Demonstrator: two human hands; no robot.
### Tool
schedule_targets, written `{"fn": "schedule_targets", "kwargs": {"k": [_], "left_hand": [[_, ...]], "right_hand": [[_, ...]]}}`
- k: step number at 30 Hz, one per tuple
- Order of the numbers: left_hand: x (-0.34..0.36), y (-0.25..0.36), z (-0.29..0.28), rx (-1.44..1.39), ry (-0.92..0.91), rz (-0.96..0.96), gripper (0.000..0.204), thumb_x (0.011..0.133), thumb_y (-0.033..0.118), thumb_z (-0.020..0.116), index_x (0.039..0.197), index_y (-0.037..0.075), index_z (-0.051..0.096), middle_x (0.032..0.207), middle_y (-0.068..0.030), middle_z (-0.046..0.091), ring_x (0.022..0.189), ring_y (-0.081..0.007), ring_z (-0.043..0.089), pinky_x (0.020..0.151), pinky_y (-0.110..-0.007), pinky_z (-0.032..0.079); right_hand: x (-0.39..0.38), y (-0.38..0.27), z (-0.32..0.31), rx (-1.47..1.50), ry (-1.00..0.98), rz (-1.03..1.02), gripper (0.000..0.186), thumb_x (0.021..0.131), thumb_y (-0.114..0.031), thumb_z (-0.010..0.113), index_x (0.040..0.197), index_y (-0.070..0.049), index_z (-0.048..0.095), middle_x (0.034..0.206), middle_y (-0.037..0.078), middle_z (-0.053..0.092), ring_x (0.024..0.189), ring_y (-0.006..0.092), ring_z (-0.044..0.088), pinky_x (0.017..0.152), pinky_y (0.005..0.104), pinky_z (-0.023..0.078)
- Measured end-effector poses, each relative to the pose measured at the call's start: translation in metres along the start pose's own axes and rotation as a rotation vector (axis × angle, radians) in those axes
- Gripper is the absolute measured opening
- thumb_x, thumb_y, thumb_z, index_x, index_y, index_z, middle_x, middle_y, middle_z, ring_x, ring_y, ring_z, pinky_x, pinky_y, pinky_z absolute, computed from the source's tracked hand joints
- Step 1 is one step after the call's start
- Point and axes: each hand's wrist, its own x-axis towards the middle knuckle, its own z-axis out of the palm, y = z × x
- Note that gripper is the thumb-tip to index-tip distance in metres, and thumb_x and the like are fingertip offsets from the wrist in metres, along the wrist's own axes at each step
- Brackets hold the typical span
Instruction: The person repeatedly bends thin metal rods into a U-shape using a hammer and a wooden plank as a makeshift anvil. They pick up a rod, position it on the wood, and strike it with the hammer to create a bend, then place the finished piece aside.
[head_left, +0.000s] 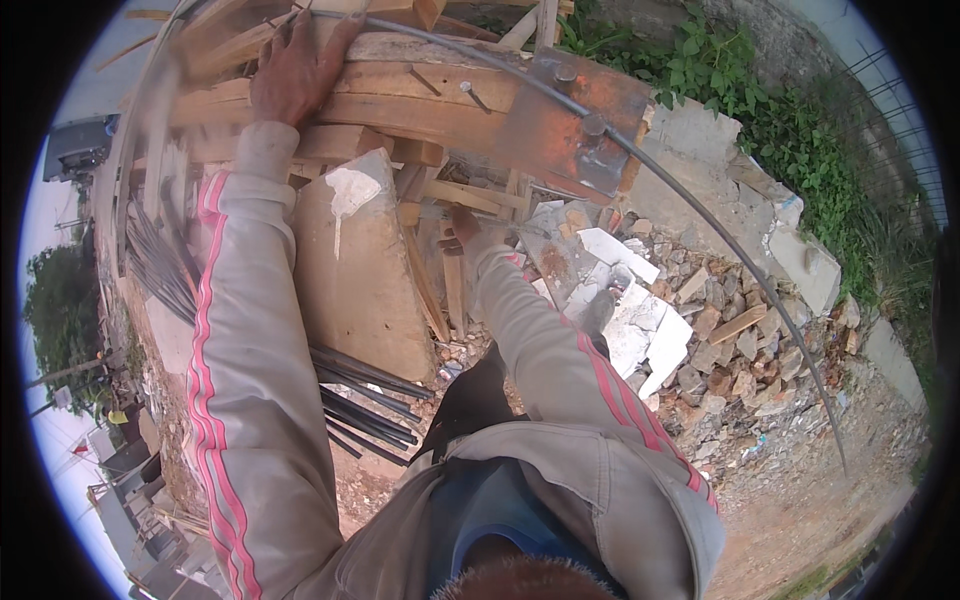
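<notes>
My left hand (297,75) lies at the top left on a stack of wooden beams (420,105), fingers stretched and spread. Its fingertips reach a long, thin steel rod (720,225). The rod curves across a rusty metal plate (580,115), passing close to two upright bolts on it, and runs down to the far right. Two nails (473,93) stick out of the beam between my hand and the plate. Lower down, my right hand (464,226) is closed beside a short wooden piece (454,285); its fingers are partly hidden, and what they hold is unclear.
A thick upright slab (355,260) leans between my arms. Dark bars (370,395) lie beneath it, and more thin rods (155,255) are bundled at left. Broken white tiles (625,325) and a rubble heap (745,335) cover the ground at right. Green plants (780,130) grow behind.
</notes>
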Motion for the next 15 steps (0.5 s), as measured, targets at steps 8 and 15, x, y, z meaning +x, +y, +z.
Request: {"fn": "schedule_targets", "kwargs": {"k": [8, 15], "left_hand": [[-0.009, 0.009, -0.008, -0.010, 0.030, -0.074, 0.106, 0.085, 0.087, 0.039, 0.151, 0.005, 0.045, 0.149, -0.0302, 0.046, 0.139, -0.0505, 0.041, 0.113, -0.057, 0.037], [-0.032, 0.008, -0.012, 0.016, 0.029, -0.198, 0.103, 0.085, 0.085, 0.044, 0.151, 0.006, 0.044, 0.152, -0.0268, 0.044, 0.142, -0.0466, 0.038, 0.112, -0.063, 0.034]], "right_hand": [[0.025, 0.015, 0.004, 0.223, 0.107, -0.199, 0.027, 0.092, -0.032, 0.061, 0.114, -0.016, 0.061, 0.096, 0.008, 0.062, 0.077, 0.0308, 0.069, 0.065, 0.0499, 0.059], [-0.100, 0.117, -0.175, 0.346, -0.008, 0.076, 0.016, 0.092, -0.010, 0.057, 0.104, -0.001, 0.053, 0.089, 0.018, 0.061, 0.073, 0.0324, 0.065, 0.066, 0.0516, 0.059]]}}
